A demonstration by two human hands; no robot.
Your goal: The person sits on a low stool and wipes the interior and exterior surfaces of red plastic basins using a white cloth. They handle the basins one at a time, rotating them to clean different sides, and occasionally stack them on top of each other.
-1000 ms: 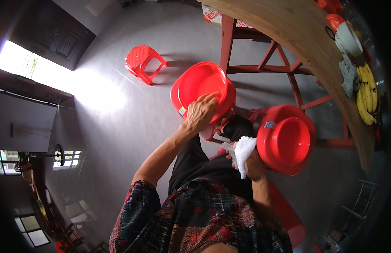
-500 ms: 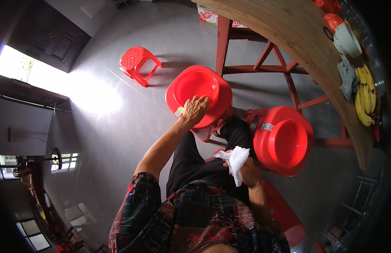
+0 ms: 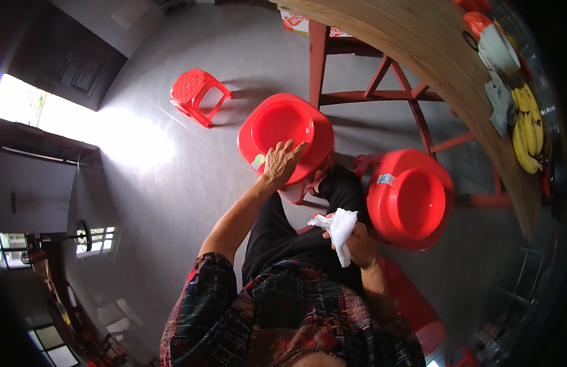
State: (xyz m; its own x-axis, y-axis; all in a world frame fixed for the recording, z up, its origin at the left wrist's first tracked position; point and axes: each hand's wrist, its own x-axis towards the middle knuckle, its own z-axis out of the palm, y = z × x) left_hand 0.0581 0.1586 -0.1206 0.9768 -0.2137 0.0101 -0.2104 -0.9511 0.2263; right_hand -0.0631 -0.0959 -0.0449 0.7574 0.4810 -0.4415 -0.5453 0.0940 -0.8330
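Note:
In front of me stands a red plastic stool [image 3: 250, 131] with a round sunken seat. My left hand [image 3: 281, 164] rests on its near side, fingers stretched and slightly spread over the edge of the hollow. A small sticker [image 3: 257, 162] shows on the rim beside my wrist. Over my lap, my right hand [image 3: 360, 244] is closed round a crumpled white cloth [image 3: 342, 227], part of which hangs down; a small red bit shows at its left end. Right of my knee stands a second red stool [image 3: 439, 177] of the same form, with a sticker on its rim.
A smaller red stool [image 3: 195, 92] stands on the grey floor [image 3: 173, 37] at the far left. A wooden table [image 3: 412, 46] on red legs curves along the right, bearing bananas [image 3: 528, 131], a grey cloth [image 3: 498, 104] and a white bowl [image 3: 499, 52]. Another red object [image 3: 408, 293] lies behind my right arm.
My left hand's fingers have straightened and spread a little on the first stool. My right hand and the white cloth have hardly moved. The whole view has shifted slightly.

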